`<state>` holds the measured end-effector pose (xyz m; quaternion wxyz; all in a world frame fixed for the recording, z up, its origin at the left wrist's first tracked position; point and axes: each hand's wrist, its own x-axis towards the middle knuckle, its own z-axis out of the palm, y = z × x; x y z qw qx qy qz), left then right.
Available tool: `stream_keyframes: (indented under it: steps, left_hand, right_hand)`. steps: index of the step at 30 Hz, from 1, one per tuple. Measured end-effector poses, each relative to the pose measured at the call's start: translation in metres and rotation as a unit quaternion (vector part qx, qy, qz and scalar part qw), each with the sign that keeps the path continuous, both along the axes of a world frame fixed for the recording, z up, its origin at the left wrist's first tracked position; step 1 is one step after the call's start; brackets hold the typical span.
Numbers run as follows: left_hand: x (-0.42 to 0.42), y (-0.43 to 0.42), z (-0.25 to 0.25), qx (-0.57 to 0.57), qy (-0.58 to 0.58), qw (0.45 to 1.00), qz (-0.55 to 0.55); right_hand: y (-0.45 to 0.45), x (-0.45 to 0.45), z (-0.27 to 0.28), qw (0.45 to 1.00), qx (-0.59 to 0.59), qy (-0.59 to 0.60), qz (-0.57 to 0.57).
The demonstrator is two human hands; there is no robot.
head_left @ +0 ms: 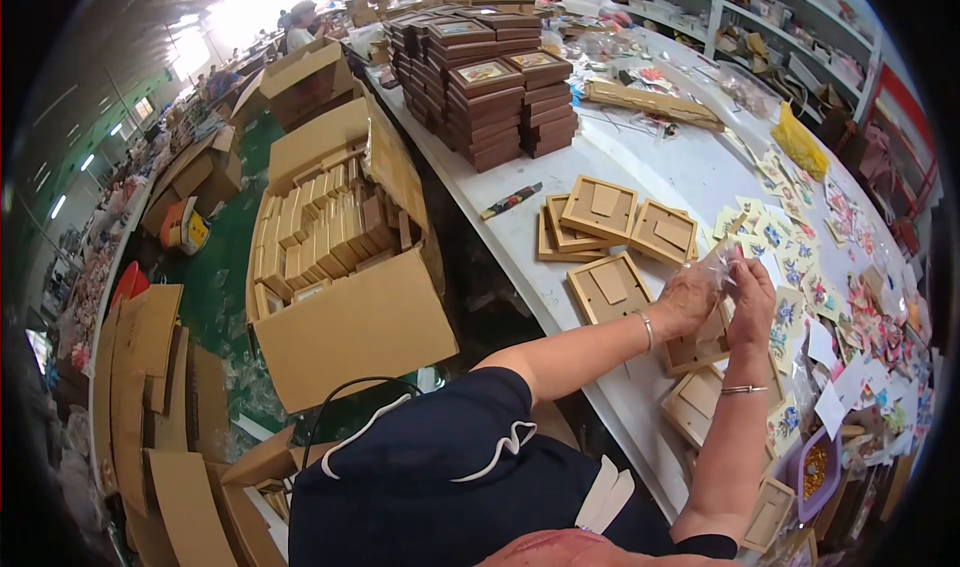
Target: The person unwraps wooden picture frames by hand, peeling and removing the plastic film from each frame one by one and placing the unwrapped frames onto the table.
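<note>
Starts at left with one big open cardboard box, packed with wooden frames, too many to count. Swings right past brown frames stacked high on the bench, past one knife, past at least five pale frames with tan backs. Reaches the left hand, grip clamped on clear plastic, crumpled, shiny, held above the bench; meets the right hand, grip pinched on it too. Ends at one purple basin holding small golden bits.
</note>
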<state>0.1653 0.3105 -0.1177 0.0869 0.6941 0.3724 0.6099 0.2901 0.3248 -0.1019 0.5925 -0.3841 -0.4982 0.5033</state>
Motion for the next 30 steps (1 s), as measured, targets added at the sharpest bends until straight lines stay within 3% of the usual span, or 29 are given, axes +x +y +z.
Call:
stream_keyframes:
  steps: [1,5,7,8,9,10,12,13,15,16,18,20,21,22,23,25,30]
  left_hand:
    - [0.004,0.007,-0.004,0.001,-0.002,1.0,0.001]
    - [0.017,0.059,-0.048,-0.29,0.057,0.955,0.004]
    - [-0.001,0.061,-0.028,-0.294,-0.093,0.944,-0.118]
    - [-0.001,0.054,-0.019,-0.299,-0.092,0.943,-0.117]
    - [0.001,0.046,-0.005,-0.158,0.024,0.987,-0.029]
    - [0.002,0.038,0.006,-0.01,0.14,0.988,0.059]
    - [0.005,0.006,0.01,0.096,0.184,0.977,-0.044]
    - [0.01,-0.015,0.015,0.147,0.14,0.973,-0.114]
    - [0.027,-0.042,-0.012,0.069,0.187,0.973,-0.118]
    - [0.028,-0.057,-0.013,0.045,0.165,0.966,-0.194]
    - [0.02,-0.087,-0.006,-0.027,0.17,0.908,-0.382]
    - [0.01,-0.104,0.003,-0.014,0.126,0.892,-0.433]
    - [0.009,-0.105,0.0,-0.032,0.136,0.893,-0.429]
    - [0.007,-0.104,-0.006,-0.05,0.147,0.893,-0.423]
    - [0.009,-0.102,-0.014,-0.051,0.146,0.893,-0.422]
    - [0.016,-0.099,-0.033,-0.008,0.271,0.912,-0.306]
    - [0.018,-0.098,-0.054,0.052,0.34,0.911,-0.228]
  right_hand:
    - [0.0,-0.002,0.002,1.0,0.001,-0.002,0.001]
    - [-0.015,-0.019,0.012,0.99,0.077,-0.111,-0.046]
    - [-0.034,-0.03,0.017,0.993,0.04,-0.085,-0.076]
    - [-0.048,-0.036,0.02,0.993,0.006,-0.06,-0.106]
    - [-0.06,-0.04,0.023,0.99,-0.027,-0.035,-0.135]
    - [-0.07,-0.04,0.024,0.985,-0.061,-0.01,-0.163]
    - [-0.089,-0.031,0.021,0.991,-0.082,0.039,-0.096]
    - [-0.098,-0.021,0.012,0.991,-0.085,0.039,-0.096]
    - [-0.118,0.01,-0.01,0.994,-0.014,0.095,-0.044]
    - [-0.136,0.017,-0.008,0.994,-0.014,0.094,-0.046]
    - [-0.179,0.031,0.001,0.98,-0.072,-0.028,-0.181]
    - [-0.227,0.077,-0.03,0.949,0.011,-0.257,-0.181]
    - [-0.256,0.095,-0.037,0.975,-0.088,-0.116,-0.167]
    - [-0.281,0.113,-0.039,0.951,-0.153,-0.227,-0.14]
    - [-0.284,0.112,-0.039,0.951,-0.155,-0.228,-0.139]
    - [-0.292,0.11,-0.041,0.94,-0.137,-0.276,-0.146]
    - [-0.308,0.105,-0.048,0.902,-0.083,-0.388,-0.17]
